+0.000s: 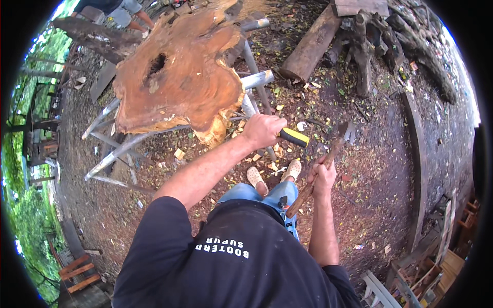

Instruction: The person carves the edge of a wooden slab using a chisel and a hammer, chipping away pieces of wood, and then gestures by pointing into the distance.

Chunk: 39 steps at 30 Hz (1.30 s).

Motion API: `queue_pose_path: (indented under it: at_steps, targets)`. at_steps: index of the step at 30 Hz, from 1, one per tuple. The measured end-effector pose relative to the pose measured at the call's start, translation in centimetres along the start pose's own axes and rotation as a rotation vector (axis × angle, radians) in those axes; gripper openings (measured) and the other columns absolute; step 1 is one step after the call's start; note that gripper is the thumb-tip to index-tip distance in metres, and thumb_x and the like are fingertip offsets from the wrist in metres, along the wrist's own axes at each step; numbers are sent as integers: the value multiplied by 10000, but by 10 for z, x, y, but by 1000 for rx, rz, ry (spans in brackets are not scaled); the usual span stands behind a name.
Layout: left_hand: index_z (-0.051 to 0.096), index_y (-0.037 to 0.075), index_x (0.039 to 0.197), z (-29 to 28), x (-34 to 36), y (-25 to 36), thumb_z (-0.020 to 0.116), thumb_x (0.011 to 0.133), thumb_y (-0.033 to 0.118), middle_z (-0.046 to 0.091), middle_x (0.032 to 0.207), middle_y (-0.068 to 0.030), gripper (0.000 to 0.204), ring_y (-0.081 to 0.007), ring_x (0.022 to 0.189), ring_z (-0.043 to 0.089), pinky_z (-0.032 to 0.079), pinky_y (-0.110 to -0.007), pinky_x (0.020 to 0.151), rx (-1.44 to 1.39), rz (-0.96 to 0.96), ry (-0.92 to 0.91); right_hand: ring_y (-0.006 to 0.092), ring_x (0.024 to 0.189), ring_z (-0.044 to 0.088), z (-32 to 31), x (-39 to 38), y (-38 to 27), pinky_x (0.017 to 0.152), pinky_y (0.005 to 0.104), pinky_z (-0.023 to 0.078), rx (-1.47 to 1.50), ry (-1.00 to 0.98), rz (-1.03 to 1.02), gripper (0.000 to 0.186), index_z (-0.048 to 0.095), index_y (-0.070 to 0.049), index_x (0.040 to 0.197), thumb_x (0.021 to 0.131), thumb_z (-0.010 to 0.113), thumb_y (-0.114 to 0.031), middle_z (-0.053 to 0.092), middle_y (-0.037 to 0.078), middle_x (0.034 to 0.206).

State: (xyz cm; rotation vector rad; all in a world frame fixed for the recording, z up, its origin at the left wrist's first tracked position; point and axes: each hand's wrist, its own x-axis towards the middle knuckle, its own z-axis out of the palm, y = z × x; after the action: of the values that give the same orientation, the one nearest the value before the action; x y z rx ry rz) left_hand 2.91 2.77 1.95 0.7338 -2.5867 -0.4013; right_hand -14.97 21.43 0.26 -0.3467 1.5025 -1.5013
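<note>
My left hand [264,131] is closed round a tool of which a yellow-and-black handle [295,137] sticks out to the right. Its working end is hidden. That hand is beside the right edge of a big reddish-brown wood slab [190,77] with a dark hollow in it. My right hand [323,178] grips a hatchet by its worn wooden handle [303,199]. The hatchet's metal head [346,133] points up and away, with its exact shape hard to make out.
Metal pipe trestles [123,149] carry the slab, and one pipe end [258,79] juts out near my left hand. Wood chips litter the ground. A log [313,43] and gnarled roots [362,56] lie at the far right, a long plank [415,164] further right. Another person's legs [134,18] show far left.
</note>
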Motion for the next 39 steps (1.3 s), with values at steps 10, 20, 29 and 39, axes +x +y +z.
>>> queue_pose_path:
  at_steps: [10, 20, 29, 39]
  targets:
    - [530, 106, 776, 8, 9, 1, 738, 707, 173, 579, 644, -61, 229, -281, 618, 639, 505, -418, 537, 13, -14, 28, 117, 433, 507, 41, -32, 49, 383, 256, 432, -139, -108, -71, 167, 493, -46, 955, 812, 477, 40, 525, 30, 662]
    - [545, 109, 784, 23, 12, -9, 710, 718, 156, 609, 671, -59, 184, -263, 619, 650, 515, -415, 531, 85, -86, 12, 116, 410, 486, 23, -23, 18, 377, 259, 428, 112, 207, -262, 97, 476, -32, 926, 830, 463, -34, 524, 36, 624]
    - [558, 123, 795, 15, 5, -14, 711, 724, 172, 619, 680, -55, 176, -272, 637, 658, 520, -415, 543, 88, -133, 10, 127, 389, 474, 30, -18, -12, 346, 267, 418, 303, 227, -217, 95, 464, -33, 892, 810, 439, 7, 502, 58, 606]
    - [550, 109, 832, 14, 12, -11, 670, 709, 109, 648, 714, -83, 172, -297, 671, 679, 548, -437, 583, 110, -183, -25, 122, 404, 473, 17, -2, 5, 352, 259, 387, 58, 112, -76, 154, 450, -53, 974, 830, 417, -9, 511, 41, 617]
